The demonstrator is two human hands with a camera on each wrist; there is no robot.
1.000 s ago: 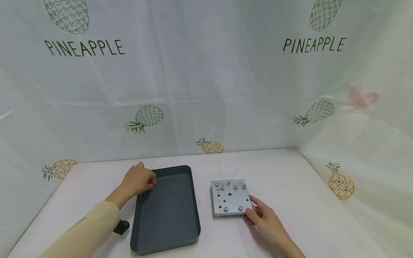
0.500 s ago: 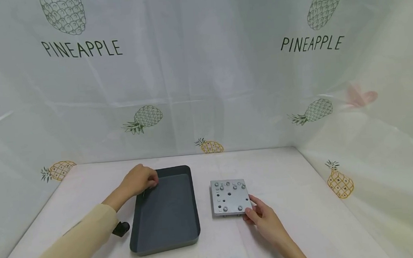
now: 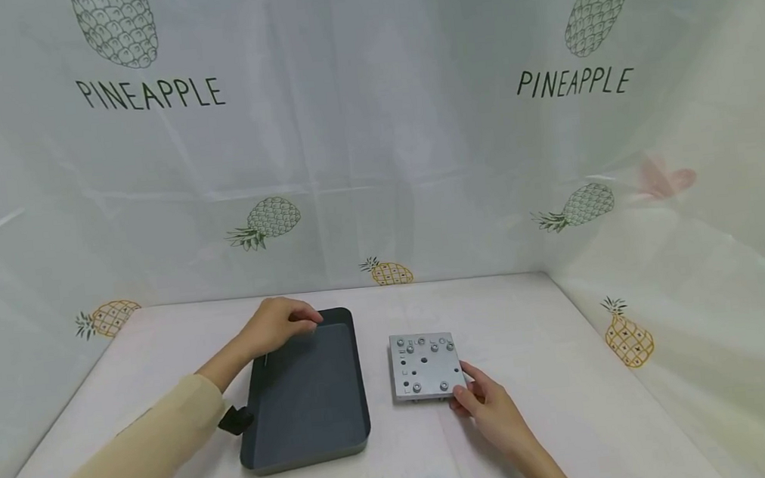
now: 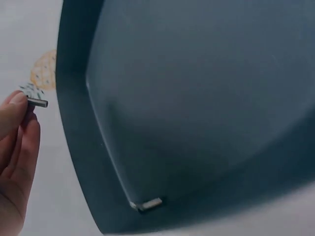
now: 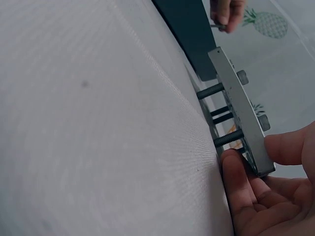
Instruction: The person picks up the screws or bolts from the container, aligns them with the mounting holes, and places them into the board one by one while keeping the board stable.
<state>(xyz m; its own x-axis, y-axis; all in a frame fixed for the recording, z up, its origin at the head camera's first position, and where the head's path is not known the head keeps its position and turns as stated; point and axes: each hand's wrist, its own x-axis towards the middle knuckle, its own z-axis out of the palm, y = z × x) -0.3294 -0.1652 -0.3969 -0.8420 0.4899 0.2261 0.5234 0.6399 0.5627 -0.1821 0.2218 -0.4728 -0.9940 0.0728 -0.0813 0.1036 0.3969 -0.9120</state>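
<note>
My left hand (image 3: 279, 325) is over the far end of a dark grey tray (image 3: 245, 444). Between its thumb and fingertips it pinches a small metal pin (image 4: 38, 103), shown beyond the tray's edge in the left wrist view. Another short metal pin (image 4: 151, 203) lies in a corner of the tray. My right hand (image 3: 500, 415) grips the near right corner of a square silver metal plate (image 3: 435, 375), thumb on top and fingers beneath. Bolt heads and holes cover the plate's top. Threaded bolt shanks (image 5: 229, 138) stick out below it, towards the white tabletop.
A white cloth (image 3: 402, 457) covers the table. Behind it hangs a pineapple-print curtain (image 3: 400, 131), which also lines the right side. A small black object (image 3: 236, 420) shows beside the left sleeve, overlapping the tray's left edge in the head view.
My left hand has moved right from the tray's far left corner, along its far edge, and its fingers have come up. The right hand and the plate have stayed in place.
</note>
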